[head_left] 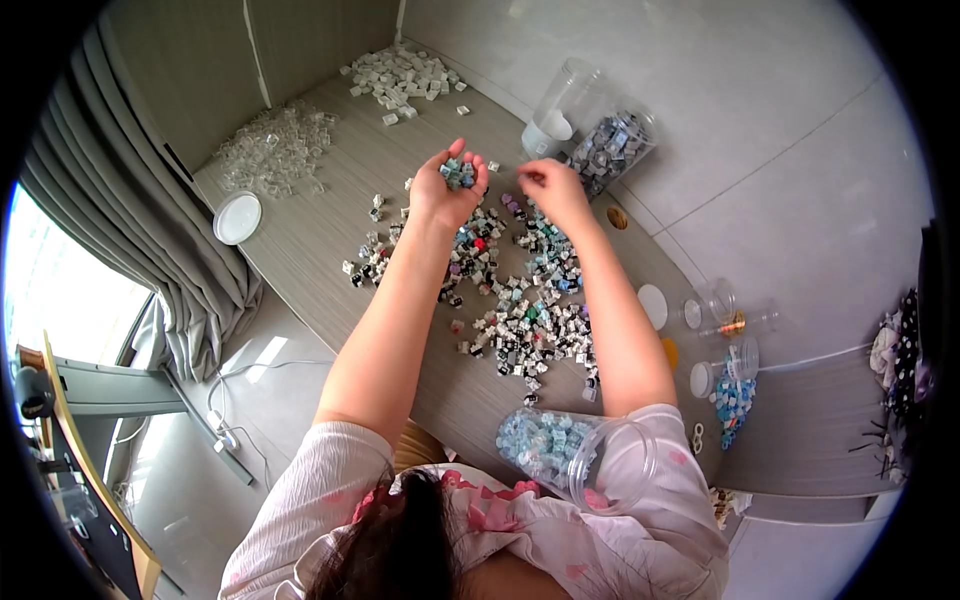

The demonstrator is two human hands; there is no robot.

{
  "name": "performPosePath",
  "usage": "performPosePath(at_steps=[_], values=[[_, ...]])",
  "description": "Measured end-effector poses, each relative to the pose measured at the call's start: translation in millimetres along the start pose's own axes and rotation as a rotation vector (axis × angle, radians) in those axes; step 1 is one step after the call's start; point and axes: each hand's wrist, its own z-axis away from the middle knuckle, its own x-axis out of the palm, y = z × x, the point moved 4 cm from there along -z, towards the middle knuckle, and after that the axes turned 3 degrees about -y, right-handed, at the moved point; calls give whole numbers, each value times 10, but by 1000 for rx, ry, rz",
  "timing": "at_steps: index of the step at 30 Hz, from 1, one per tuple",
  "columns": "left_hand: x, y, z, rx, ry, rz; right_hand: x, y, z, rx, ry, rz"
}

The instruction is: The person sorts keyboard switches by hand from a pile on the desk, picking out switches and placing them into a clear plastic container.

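Note:
My left hand (447, 196) is turned palm up and cupped, and a small heap of light blue keyboard switches (458, 174) lies in it. To its right, my right hand (556, 190) is above the table with thumb and fingertips pinched together; whatever may be between them is too small to make out. Below both hands spreads a large loose pile of mixed switches (540, 330), white, black, teal and purple, with a red one (479, 244) among them. A clear jar of grey switches (612, 146) lies just beyond my right hand.
Clear plastic pieces (277, 150) and white pieces (402, 78) lie in heaps at the back. A white lid (237, 218) rests at the left table edge. A jar of pale blue switches (545, 445) lies near my body. Smaller containers (735, 385) stand at right.

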Motion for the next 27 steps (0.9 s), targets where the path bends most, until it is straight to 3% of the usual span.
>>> performPosePath(at_steps=[2,3,5,7,8,9,11,17,20,23,24,27], values=[[3,-4,20,0,18,20,-111,138,11,146,176,-431],[13,-3,30,1,22,32,-142,123,51,306,272,-867],[25,-9,46,7,27,33,-196,398,149,441,221,-1127],[33,-12,38,18,27,7,-166,381,192,513,103,-895],[33,-20,40,38,30,-43,-164,377,233,537,89,-615],[27,-30,50,60,33,-93,-173,294,227,377,118,-91],[19,-38,45,77,27,-152,-128,247,243,248,115,162],[13,-182,78,-1,37,-365,-131,208,181,367,10,170],[54,-294,65,-11,-1,-646,-128,440,206,329,173,-152],[235,-365,102,193,-85,-1458,-206,401,386,619,-17,-1074],[319,-417,87,423,-210,-1760,-196,370,427,636,3,-1234],[381,-637,29,665,-407,-2291,-219,412,528,580,-100,-1657]])
